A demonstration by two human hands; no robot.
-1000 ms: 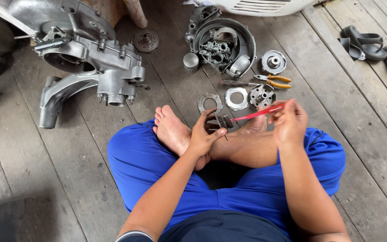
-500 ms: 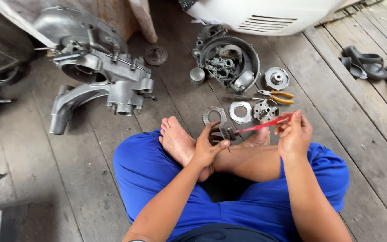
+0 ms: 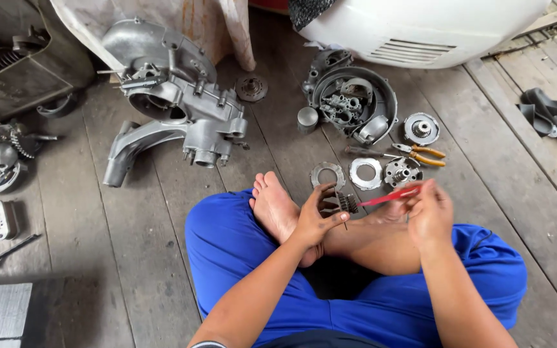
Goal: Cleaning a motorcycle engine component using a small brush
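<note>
The person wears bright blue trousers (image 3: 240, 238) of a smooth, slightly shiny cloth that creases in soft folds over both thighs and knees. At the bottom edge of the view a strip of darker, navy-toned garment (image 3: 320, 338) shows at the waist, and a dark sleeve hem (image 3: 209, 344) just shows on the left upper arm. The forearms are bare, with no watch, band or ring visible on the left hand (image 3: 317, 216) or the right hand (image 3: 430, 212). The feet (image 3: 275, 206) are bare, without shoes or socks.

Small toothed gear (image 3: 346, 203) in left hand (image 3: 317, 218), red-handled tool (image 3: 391, 196) in right hand (image 3: 428, 214), above wooden floor (image 3: 130, 258).
</note>
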